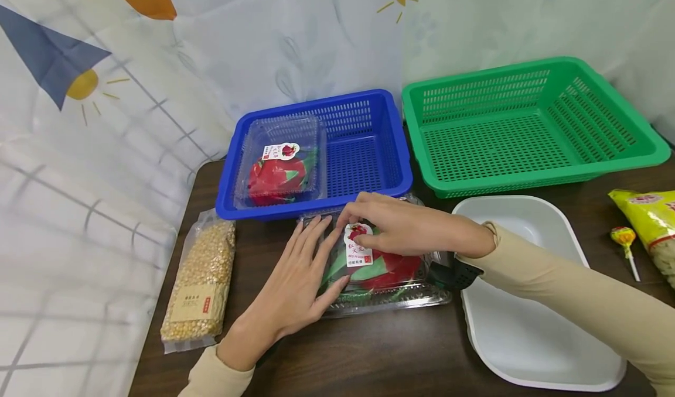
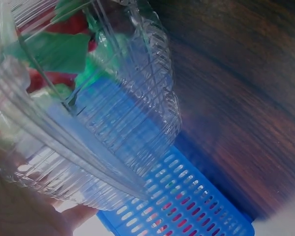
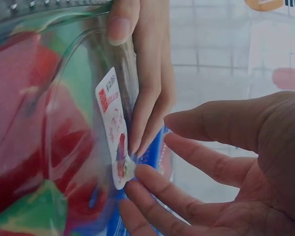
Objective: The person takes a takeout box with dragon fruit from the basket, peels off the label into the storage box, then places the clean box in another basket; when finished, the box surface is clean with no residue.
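A clear plastic clamshell box (image 1: 401, 302) with a red and green dragon fruit (image 1: 392, 273) inside lies on the table before me. My left hand (image 1: 297, 283) rests on the left part of its lid, fingers spread and straight. Over the lid, my right hand (image 1: 401, 224) touches the upper end of a white dragon fruit label (image 1: 360, 257) with its fingertips. In the right wrist view, the fingers of that hand (image 3: 221, 167) are loosely bent, the thumb apart from the label (image 3: 110, 125). The left wrist view shows the box's ribbed side (image 2: 152, 98) close up.
Behind the box stands a blue basket (image 1: 361, 163) holding another boxed dragon fruit (image 1: 279, 177). A green basket (image 1: 490, 142) is at the back right, a white tray (image 1: 532, 338) in front of it. A bag of corn kernels (image 1: 203, 268) lies left; a lollipop (image 1: 624, 237) and yellow bag (image 1: 651, 215) right.
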`<state>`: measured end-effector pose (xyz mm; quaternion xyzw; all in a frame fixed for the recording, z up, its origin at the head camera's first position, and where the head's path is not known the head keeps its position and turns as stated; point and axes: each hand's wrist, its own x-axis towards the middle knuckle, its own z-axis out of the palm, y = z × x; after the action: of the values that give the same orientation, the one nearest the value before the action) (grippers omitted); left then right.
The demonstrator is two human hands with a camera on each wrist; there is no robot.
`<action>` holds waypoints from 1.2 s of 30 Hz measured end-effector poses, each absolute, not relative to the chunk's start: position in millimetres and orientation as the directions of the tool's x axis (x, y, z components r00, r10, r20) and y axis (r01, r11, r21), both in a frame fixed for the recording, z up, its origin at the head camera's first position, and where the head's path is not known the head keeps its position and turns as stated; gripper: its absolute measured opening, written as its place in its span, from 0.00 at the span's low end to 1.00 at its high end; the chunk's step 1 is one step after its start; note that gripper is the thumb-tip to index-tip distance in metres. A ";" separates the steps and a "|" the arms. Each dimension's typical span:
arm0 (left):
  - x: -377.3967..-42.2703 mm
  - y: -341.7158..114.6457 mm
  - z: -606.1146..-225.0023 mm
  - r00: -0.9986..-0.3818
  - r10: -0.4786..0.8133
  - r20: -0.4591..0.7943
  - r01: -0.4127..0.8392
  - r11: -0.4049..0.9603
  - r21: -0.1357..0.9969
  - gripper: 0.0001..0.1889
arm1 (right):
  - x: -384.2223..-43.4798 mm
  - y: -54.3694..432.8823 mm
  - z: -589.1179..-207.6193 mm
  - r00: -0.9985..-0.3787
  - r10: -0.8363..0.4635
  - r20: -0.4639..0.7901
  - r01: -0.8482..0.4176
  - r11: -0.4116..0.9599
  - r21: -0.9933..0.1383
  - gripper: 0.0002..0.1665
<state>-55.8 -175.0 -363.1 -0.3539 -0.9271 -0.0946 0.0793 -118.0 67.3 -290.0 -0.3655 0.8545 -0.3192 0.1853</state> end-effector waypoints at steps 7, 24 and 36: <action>-54.5 -173.5 -361.9 -0.737 0.646 0.197 0.671 0.733 0.110 0.43 | -118.2 64.2 -288.8 -0.701 -0.706 -0.097 -0.455 0.548 -0.702 0.20; -53.3 -174.0 -363.4 -0.733 0.642 0.226 0.674 0.731 0.106 0.42 | -117.1 60.0 -287.2 -0.682 -0.729 -0.056 -0.519 0.536 -0.666 0.10; -53.3 -174.6 -361.5 -0.738 0.640 0.214 0.668 0.736 0.105 0.43 | -101.7 68.2 -288.4 -0.622 -0.774 0.114 -0.625 0.404 -0.668 0.08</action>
<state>-53.3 -174.6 -361.5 -0.3523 -0.9281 -0.0879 0.0819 -101.7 68.2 -288.4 -0.4210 0.8310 -0.3473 0.1072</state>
